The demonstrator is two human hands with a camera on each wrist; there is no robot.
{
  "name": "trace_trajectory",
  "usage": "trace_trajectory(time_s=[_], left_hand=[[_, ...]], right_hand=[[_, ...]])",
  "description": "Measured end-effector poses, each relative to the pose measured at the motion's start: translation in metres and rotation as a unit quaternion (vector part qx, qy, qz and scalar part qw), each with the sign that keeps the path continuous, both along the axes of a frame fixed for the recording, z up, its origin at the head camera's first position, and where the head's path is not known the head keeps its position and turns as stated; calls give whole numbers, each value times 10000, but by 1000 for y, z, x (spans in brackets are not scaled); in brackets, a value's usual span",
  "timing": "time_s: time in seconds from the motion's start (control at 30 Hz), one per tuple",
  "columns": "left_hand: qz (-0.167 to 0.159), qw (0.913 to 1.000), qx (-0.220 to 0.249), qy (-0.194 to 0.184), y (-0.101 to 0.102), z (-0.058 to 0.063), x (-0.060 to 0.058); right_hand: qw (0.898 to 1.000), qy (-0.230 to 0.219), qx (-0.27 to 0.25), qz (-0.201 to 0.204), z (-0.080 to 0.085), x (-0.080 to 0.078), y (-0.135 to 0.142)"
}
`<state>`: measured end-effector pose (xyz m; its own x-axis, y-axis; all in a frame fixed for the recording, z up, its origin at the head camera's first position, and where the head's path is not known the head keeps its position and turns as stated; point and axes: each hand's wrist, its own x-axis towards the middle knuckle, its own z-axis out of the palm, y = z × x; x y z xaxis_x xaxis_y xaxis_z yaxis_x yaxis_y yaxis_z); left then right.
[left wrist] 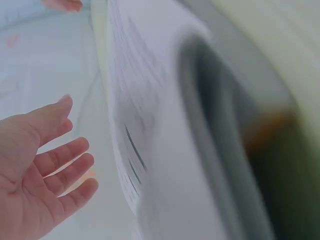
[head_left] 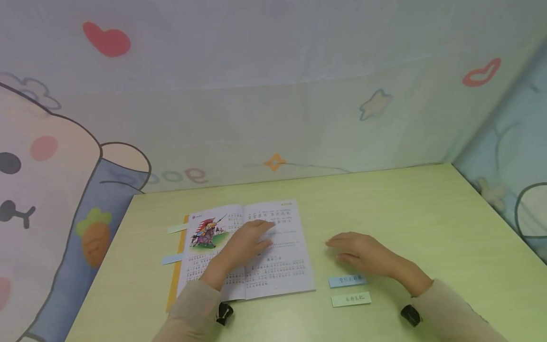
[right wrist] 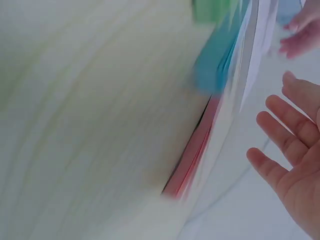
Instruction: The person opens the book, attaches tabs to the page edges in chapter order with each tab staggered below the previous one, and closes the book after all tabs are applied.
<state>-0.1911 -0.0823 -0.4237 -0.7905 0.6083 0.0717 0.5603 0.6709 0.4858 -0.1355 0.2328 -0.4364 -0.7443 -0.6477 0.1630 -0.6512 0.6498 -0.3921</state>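
An open book [head_left: 279, 278] lies on the table, with a picture of a horse rider on its left page and printed text on both. Over its middle is my left hand [head_left: 243, 244], fingers extended toward the right page. The left wrist view shows this hand [left wrist: 47, 170] holding nothing, apart from the paper. My right hand [head_left: 363, 251] hovers right of the book, fingers loosely spread and holding nothing. Just below it lie a blue sticky-note pad [head_left: 347, 281] and a green sticky-note pad [head_left: 351, 299], both with handwriting. A red pad [right wrist: 192, 155] appears only in the right wrist view.
A green tab [head_left: 177, 229] and a blue tab [head_left: 172, 259] stick out from the book's left side, beside a yellow edge [head_left: 175, 280]. The pale table [head_left: 397, 199] meets a printed cloth backdrop [head_left: 239, 118] behind. Black straps sit at both wrists.
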Motion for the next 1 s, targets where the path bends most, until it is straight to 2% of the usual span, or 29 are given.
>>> trace_trajectory(time_s=[0.17, 0.27, 0.47, 0.67, 0.87, 1.0], left_hand=[[-280, 9995, 67, -153, 25, 5, 10], [-394, 9986, 112, -329, 39, 7, 15], [-556, 9971, 129, -502, 69, 6, 22], [-772, 9949, 319, -571, 97, -3, 28], [-687, 9949, 302, -672, 118, -15, 29], [-625, 9949, 225, -756, 131, -20, 29]], right_hand=[[9984, -225, -135, -498, -2, 3, 27], [9975, -187, -144, -670, -3, 4, 39], [9976, 26, -44, -689, -6, 4, 53], [9980, 8, -24, -626, -10, 4, 60], [9981, -166, -167, -570, -12, 2, 64], [9966, -489, -276, -604, -14, 1, 66]])
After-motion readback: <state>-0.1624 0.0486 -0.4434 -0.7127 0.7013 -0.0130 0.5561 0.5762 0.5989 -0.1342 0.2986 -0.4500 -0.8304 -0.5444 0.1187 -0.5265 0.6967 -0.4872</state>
